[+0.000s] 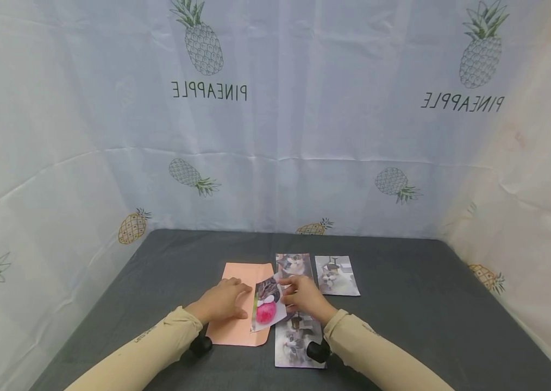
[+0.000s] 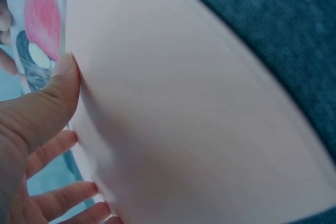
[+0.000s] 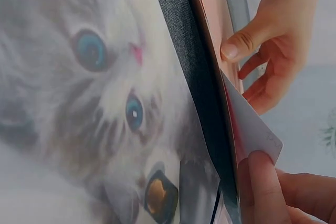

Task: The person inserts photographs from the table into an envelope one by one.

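Note:
A peach-coloured envelope (image 1: 236, 336) lies on the dark table, and my left hand (image 1: 226, 300) rests on it with spread fingers. In the left wrist view, the thumb (image 2: 64, 80) and fingertips touch its smooth surface. My right hand (image 1: 305, 297) pinches a photo card (image 1: 267, 312) showing a tabby cat and a bright pink ball. The card is tilted and overlaps the envelope's right side. In the right wrist view, the card's pale back (image 3: 260, 129) shows beside the envelope's long edge (image 3: 215, 59), held between thumb and finger.
Right of the envelope lie several cat pictures: one at the back (image 1: 292, 263), one further right (image 1: 338, 276), and a nearer one (image 1: 297, 347) partly under my right wrist. A pale curtain (image 1: 275, 119) printed with pineapples surrounds the table (image 1: 393, 331) at back and sides.

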A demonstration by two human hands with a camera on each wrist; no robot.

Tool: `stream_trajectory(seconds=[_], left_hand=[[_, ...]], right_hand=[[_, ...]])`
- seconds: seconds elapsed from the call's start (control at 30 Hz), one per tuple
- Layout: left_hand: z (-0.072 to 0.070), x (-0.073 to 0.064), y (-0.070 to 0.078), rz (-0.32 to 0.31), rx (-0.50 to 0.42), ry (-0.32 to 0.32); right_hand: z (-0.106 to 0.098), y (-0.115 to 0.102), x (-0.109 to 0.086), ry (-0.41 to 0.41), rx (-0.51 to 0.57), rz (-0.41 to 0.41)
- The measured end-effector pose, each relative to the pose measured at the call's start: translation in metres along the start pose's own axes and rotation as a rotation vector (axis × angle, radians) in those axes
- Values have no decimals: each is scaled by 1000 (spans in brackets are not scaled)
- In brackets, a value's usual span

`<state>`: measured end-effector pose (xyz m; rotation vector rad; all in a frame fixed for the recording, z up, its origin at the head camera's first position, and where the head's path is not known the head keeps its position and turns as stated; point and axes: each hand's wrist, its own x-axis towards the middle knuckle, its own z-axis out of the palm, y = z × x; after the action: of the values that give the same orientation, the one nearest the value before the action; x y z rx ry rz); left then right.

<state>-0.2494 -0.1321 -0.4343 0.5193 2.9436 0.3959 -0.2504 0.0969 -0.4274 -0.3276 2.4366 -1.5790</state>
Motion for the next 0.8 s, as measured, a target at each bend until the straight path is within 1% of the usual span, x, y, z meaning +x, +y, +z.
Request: stream_trajectory(seconds=[0.27, 0.63, 0.8], left_hand=[[-1, 0, 1, -19, -11, -11], [-2, 0, 1, -19, -30, -17], [-2, -1, 0, -5, -33, -10]], right_hand=[[10, -4, 4, -3, -34, 19], [21, -12, 12, -16, -86, 39], [27, -13, 15, -20, -88, 54]])
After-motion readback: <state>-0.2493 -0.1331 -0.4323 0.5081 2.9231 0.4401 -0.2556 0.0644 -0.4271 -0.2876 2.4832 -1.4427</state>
